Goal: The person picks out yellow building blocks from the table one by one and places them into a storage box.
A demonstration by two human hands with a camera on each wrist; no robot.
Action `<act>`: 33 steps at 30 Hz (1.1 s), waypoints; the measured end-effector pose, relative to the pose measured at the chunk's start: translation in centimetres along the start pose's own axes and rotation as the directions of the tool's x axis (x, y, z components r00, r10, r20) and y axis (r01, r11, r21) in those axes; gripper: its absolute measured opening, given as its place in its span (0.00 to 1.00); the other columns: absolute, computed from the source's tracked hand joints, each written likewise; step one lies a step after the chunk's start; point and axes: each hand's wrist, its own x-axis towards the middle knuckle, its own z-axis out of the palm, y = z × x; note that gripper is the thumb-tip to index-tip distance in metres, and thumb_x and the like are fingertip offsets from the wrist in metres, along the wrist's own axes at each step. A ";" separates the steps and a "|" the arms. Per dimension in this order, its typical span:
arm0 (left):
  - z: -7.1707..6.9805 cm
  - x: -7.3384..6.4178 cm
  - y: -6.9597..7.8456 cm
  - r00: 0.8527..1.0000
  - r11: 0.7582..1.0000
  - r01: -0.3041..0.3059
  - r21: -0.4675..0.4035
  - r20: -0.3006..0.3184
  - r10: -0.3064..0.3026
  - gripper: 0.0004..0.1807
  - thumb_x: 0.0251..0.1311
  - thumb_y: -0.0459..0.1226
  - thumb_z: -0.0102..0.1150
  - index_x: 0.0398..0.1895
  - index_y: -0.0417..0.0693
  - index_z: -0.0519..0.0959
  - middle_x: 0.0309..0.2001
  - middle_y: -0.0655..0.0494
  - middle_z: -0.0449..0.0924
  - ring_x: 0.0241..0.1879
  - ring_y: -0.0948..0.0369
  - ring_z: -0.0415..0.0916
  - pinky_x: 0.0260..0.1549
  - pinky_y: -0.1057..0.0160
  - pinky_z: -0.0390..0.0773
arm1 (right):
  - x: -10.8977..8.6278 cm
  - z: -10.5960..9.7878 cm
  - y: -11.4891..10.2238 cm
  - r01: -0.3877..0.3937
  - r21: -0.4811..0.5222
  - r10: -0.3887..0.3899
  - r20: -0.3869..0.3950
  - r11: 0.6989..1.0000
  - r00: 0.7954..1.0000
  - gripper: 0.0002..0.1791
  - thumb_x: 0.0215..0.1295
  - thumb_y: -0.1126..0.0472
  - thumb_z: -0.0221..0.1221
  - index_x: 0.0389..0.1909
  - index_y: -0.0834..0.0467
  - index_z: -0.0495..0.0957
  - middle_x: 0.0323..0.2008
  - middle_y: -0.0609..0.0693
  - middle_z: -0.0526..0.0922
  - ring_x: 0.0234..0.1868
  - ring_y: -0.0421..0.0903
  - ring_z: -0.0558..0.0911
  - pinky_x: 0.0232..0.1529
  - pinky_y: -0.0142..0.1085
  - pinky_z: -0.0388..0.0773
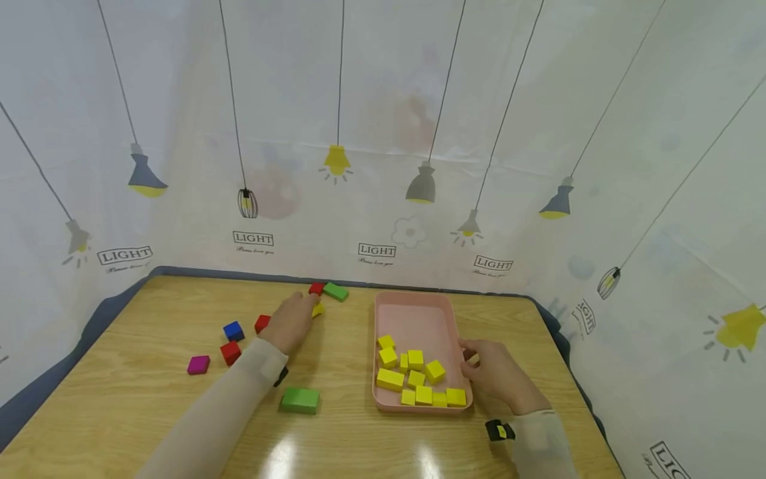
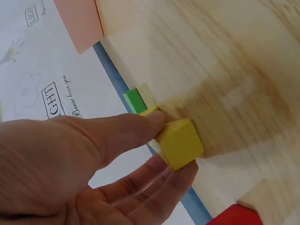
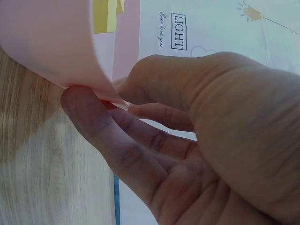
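My left hand (image 1: pixel 291 321) reaches over the far left part of the table. Between its thumb and fingers it pinches a yellow block (image 2: pixel 182 144), seen large in the left wrist view. A bit of more yellow shows just past the thumb there. Beyond the fingertips lie a red block (image 1: pixel 316 288) and a green block (image 1: pixel 336 291). At the pink tray's (image 1: pixel 419 299) right side, my right hand (image 1: pixel 493 372) grips the wall, thumb at the rim and fingers along the outside. Several yellow blocks (image 1: pixel 415 360) lie in the tray's nearer part.
Left of my left forearm sit a blue block (image 1: pixel 233 331), red blocks (image 1: pixel 230 352) and a magenta block (image 1: pixel 198 364). A larger green block (image 1: pixel 300 400) lies between that forearm and the tray. A patterned cloth (image 1: pixel 311 219) hangs behind the wooden table (image 1: pixel 341 439).
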 end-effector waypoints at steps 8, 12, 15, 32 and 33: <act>-0.2 -0.5 0.9 1.000 1.000 -0.027 0.004 -0.007 0.027 0.22 0.89 0.25 0.50 0.78 0.39 0.79 0.67 0.34 0.84 0.62 0.44 0.85 0.72 0.39 0.87 | 0.0 -0.1 0.3 -0.003 -0.005 0.003 0.001 1.000 1.000 0.31 0.80 0.68 0.70 0.81 0.63 0.80 0.58 0.56 0.94 0.50 0.46 0.90 0.53 0.44 0.96; -0.2 -0.6 1.1 0.998 0.998 -0.056 0.010 -0.025 0.057 0.21 0.89 0.25 0.51 0.77 0.38 0.80 0.67 0.34 0.86 0.64 0.42 0.86 0.73 0.39 0.87 | 0.1 -0.2 0.3 -0.003 -0.005 0.003 0.003 1.000 1.000 0.31 0.80 0.67 0.70 0.81 0.63 0.80 0.58 0.56 0.94 0.48 0.46 0.89 0.52 0.43 0.96; -0.2 -0.5 1.0 0.996 0.997 -0.075 0.025 -0.039 0.076 0.20 0.88 0.24 0.51 0.75 0.36 0.81 0.67 0.33 0.86 0.66 0.41 0.86 0.73 0.39 0.87 | 0.2 -0.2 0.4 -0.005 -0.003 0.005 0.003 1.000 1.000 0.31 0.80 0.67 0.70 0.81 0.62 0.80 0.58 0.56 0.94 0.47 0.45 0.89 0.51 0.43 0.95; -0.2 -0.1 1.5 0.989 0.992 -0.123 0.009 -0.082 0.123 0.21 0.83 0.21 0.55 0.72 0.36 0.84 0.69 0.33 0.88 0.69 0.38 0.86 0.75 0.38 0.85 | 0.3 -0.1 0.4 -0.021 0.003 0.021 0.006 1.000 1.000 0.31 0.80 0.66 0.70 0.81 0.62 0.80 0.59 0.57 0.94 0.47 0.45 0.88 0.53 0.43 0.95; -0.2 0.0 1.7 0.987 0.991 -0.131 0.005 -0.088 0.131 0.21 0.83 0.21 0.56 0.72 0.36 0.84 0.69 0.34 0.88 0.69 0.38 0.86 0.75 0.38 0.85 | 0.2 -0.1 0.4 -0.019 0.001 0.019 0.007 1.000 1.000 0.31 0.80 0.66 0.70 0.81 0.62 0.80 0.59 0.57 0.94 0.47 0.45 0.88 0.53 0.43 0.95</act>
